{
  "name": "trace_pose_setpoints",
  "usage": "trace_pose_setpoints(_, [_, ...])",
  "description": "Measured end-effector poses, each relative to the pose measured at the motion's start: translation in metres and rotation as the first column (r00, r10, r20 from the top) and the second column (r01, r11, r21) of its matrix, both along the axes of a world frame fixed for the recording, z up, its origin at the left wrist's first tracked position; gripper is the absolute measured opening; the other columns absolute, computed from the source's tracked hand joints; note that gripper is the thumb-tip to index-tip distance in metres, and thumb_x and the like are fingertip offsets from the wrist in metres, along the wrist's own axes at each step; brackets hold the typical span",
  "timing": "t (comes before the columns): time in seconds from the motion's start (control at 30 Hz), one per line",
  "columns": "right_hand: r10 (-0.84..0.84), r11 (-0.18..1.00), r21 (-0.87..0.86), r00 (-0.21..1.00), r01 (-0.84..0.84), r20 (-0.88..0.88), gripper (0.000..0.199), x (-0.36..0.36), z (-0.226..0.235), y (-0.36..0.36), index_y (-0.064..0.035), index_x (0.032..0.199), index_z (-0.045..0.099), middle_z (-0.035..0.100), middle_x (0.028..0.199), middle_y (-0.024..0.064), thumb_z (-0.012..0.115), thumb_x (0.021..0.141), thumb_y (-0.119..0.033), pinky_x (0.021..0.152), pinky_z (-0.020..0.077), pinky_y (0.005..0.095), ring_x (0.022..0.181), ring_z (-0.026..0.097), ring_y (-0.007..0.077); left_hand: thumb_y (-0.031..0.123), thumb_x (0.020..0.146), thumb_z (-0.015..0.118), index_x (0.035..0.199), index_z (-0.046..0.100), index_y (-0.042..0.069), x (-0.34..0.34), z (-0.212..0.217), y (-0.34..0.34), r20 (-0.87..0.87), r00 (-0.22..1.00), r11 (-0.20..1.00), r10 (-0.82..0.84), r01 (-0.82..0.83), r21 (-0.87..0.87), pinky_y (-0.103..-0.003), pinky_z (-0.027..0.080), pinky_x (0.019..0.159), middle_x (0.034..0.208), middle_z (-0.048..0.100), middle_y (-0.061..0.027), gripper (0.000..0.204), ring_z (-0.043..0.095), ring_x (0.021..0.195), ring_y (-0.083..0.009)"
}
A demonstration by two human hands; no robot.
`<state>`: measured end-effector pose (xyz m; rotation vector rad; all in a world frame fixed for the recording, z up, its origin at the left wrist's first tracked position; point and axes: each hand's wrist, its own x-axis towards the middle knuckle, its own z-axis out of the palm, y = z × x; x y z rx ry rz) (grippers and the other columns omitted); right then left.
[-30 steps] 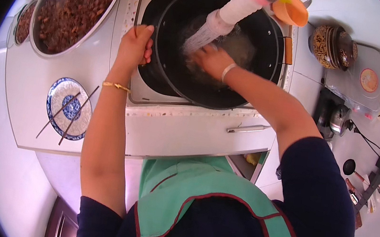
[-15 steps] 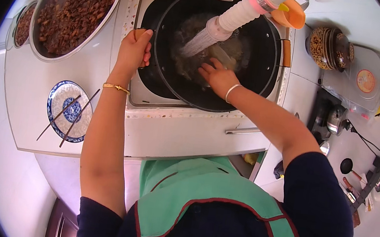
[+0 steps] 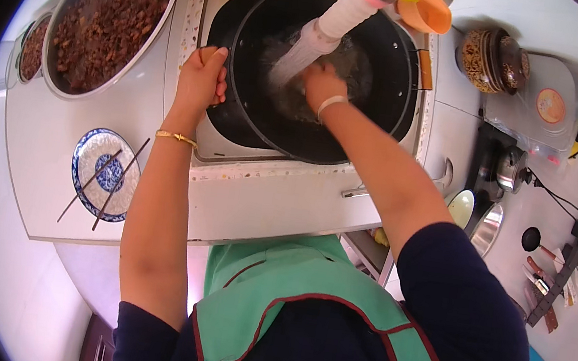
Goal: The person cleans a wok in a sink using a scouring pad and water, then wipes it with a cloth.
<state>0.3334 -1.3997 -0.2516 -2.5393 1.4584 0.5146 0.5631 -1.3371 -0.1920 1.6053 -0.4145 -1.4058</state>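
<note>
A large black wok (image 3: 378, 112) sits on the stove with water pooled in its bottom. My left hand (image 3: 201, 80) is closed round the handle on its left side, which the fingers mostly hide. Down in the wok, my right hand (image 3: 324, 89) is curled at the water, its fingertips out of sight; whatever they press or hold does not show. A pale ribbed hose (image 3: 347, 16) comes in from the top and sprays water (image 3: 291, 66) just left of that hand. The wok's wooden right handle (image 3: 425, 69) is untouched.
Left of the stove stands a steel basin (image 3: 170, 15) of dark brown chopped food. Two chopsticks (image 3: 112, 190) lie across a blue-and-white plate (image 3: 80, 160). An orange scoop (image 3: 428, 10), a patterned lidded pot (image 3: 484, 59) and a knife rack (image 3: 559, 278) are on the right.
My right hand has shifted slightly left and farther in, its spread fingers now curled. The pale thing beneath it is no longer visible. My left hand keeps its grip on the handle.
</note>
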Motion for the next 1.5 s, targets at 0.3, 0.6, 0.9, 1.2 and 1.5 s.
trace_pose_setpoints(0.3, [-0.181, 0.979, 0.079, 0.98, 0.188, -0.083, 0.034, 0.016, 0.007, -0.034, -0.0112, 0.115, 0.052, 0.051, 0.118, 0.0114, 0.049, 0.081, -0.013, 0.073, 0.0515, 0.04, 0.108, 0.05, 0.0313, 0.025, 0.088, 0.054, 0.091, 0.047, 0.007, -0.003, 0.011, -0.002, 0.011, 1.0, 0.999, 0.024, -0.024, 0.034, -0.024, 0.036, 0.036, 0.058, 0.043, 0.0003, 0.02, 0.038, 0.04, -0.0083])
trace_pose_setpoints(0.6, [-0.321, 0.937, 0.108, 0.941, 0.332, -0.108, 0.041, 0.003, 0.014, -0.053, -0.0179, 0.118, 0.055, 0.048, 0.127, 0.0119, 0.058, 0.078, -0.011, 0.084, 0.049, 0.0398, 0.116, 0.048, 0.0303, 0.025, 0.089, 0.054, 0.089, 0.047, 0.006, 0.0, 0.005, -0.003, 0.025, 0.999, 0.999, 0.026, -0.025, -0.03, -0.024, 0.036, 0.036, 0.058, 0.044, 0.0001, 0.02, 0.039, 0.039, -0.0083])
trace_pose_setpoints(0.9, [-0.259, 0.964, 0.037, 0.962, 0.263, -0.09, 0.031, -0.011, -0.006, -0.076, -0.0135, 0.111, 0.059, 0.055, 0.118, 0.0069, 0.049, 0.082, -0.012, 0.082, 0.0489, 0.0385, 0.113, 0.048, 0.0325, 0.025, 0.09, 0.053, 0.088, 0.047, 0.006, -0.009, 0.014, -0.011, 0.035, 0.999, 1.0, -0.008, 0.008, -0.016, -0.023, 0.035, 0.035, 0.058, 0.043, 0.0001, 0.019, 0.039, 0.04, -0.0081])
trace_pose_setpoints(1.2, [0.132, 0.887, 0.45, 0.991, -0.107, -0.025, 0.035, -0.033, 0.017, 0.017, -0.0185, 0.115, 0.058, 0.055, 0.12, 0.0097, 0.05, 0.081, -0.013, 0.085, 0.0473, 0.0423, 0.109, 0.052, 0.0345, 0.026, 0.089, 0.054, 0.089, 0.049, 0.007, -0.007, 0.017, -0.004, 0.042, 0.997, 0.998, 0.061, -0.061, -0.004, -0.021, 0.035, 0.036, 0.058, 0.045, 0.0009, 0.02, 0.04, 0.041, -0.0074])
trace_pose_setpoints(1.5, [-0.8, 0.154, 0.913, 0.59, 0.378, -0.11, 0.043, -0.017, 0.029, -0.023, -0.0069, 0.124, 0.047, 0.052, 0.12, 0.0143, 0.044, 0.082, 0.001, 0.058, 0.0582, 0.0352, 0.091, 0.061, 0.0314, 0.026, 0.089, 0.055, 0.092, 0.05, 0.007, -0.002, 0.011, 0.001, 0.053, 0.998, 0.999, 0.046, -0.046, 0.012, -0.022, 0.035, 0.036, 0.059, 0.045, 0.0015, 0.02, 0.04, 0.04, -0.0069])
